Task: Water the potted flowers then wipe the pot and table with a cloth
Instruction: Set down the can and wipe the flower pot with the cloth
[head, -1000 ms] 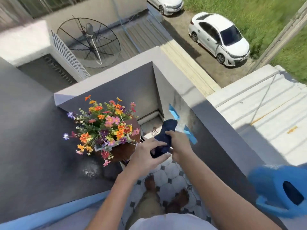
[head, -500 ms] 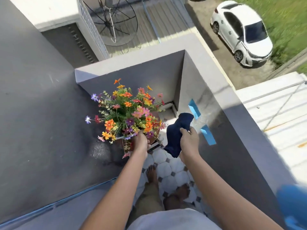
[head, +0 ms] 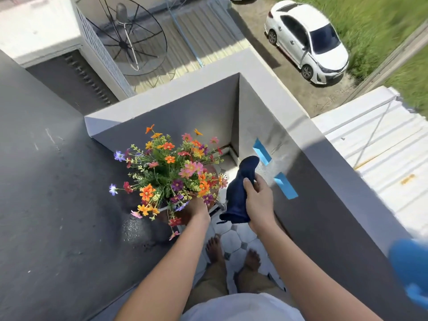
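Observation:
A brown pot (head: 212, 173) filled with orange, pink and purple flowers (head: 171, 169) stands at the edge of a dark grey ledge (head: 53, 205). My left hand (head: 196, 209) is on the near side of the pot, under the blooms, its fingers partly hidden. To the right of the pot, my right hand (head: 258, 201) is shut on a dark blue cloth (head: 238, 193), which hangs bunched in the air. A blue watering can (head: 410, 269) shows blurred at the right edge.
A wet patch (head: 133, 228) glistens on the ledge in front of the pot. A grey parapet wall (head: 308, 181) with blue tape strips (head: 261, 150) runs along the right. Hexagon floor tiles (head: 234, 237) and my bare feet lie below. A white car and a rooftop dish are far beneath.
My left hand let go of the cloth and moved left to the pot. My right hand kept the cloth and lifted it slightly. The view swung right, so the watering can slid towards the frame edge.

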Tool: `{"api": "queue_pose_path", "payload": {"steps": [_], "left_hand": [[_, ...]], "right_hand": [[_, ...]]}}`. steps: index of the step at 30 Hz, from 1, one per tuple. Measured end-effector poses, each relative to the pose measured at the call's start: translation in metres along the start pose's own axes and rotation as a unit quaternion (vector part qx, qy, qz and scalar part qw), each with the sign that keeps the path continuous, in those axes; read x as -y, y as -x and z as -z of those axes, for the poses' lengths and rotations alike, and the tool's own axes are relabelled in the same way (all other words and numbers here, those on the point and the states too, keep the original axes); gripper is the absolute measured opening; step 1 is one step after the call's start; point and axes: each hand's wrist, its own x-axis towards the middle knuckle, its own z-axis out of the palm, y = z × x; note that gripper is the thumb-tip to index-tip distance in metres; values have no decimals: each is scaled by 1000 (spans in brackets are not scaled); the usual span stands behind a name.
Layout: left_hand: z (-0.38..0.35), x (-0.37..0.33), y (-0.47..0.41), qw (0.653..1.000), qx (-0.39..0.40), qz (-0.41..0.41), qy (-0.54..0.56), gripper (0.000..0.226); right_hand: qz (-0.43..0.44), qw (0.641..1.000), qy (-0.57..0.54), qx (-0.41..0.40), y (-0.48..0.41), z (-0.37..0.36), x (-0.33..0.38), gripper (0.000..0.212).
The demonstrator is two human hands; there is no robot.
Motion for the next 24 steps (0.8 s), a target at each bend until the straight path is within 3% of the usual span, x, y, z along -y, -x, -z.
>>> {"api": "queue_pose_path", "payload": {"steps": [1,2,4,7,9,11,14,16,18,21,24], "left_hand": [[1,5,-4,986,-15,-56,-158,37],[3,12,-15,959,-33,-139,-245,35],[0,3,-27,988,-43,-102,-109,38],[3,-7,-17,996,-41,-71,-28,42],[12,-18,15,993,-49,-87,64,19],[20,-21,32,990,-43,-127,52,27],[36,-26,68,988,29,-148,37,36],[47,-30,79,985,47,-165,-2,28],[56,-34,79,985,75,-156,16,12],[61,-35,80,980,74,-185,-31,70],[61,-34,96,974,88,-208,-7,82]], "right_hand": [[3,1000,-1,5,1,2,2,27],[5,1000,-4,9,1,5,3,28],[10,1000,-19,23,1,13,6,26],[26,999,-15,31,0,20,9,22],[32,999,-17,38,0,25,14,23],[33,998,-25,49,1,29,24,26],[46,996,-28,71,1,34,45,16],[60,995,-20,75,-3,34,57,19],[51,996,-20,69,-9,29,70,34],[95,993,-16,69,-20,16,87,47],[203,976,13,74,-15,8,107,34]]}}
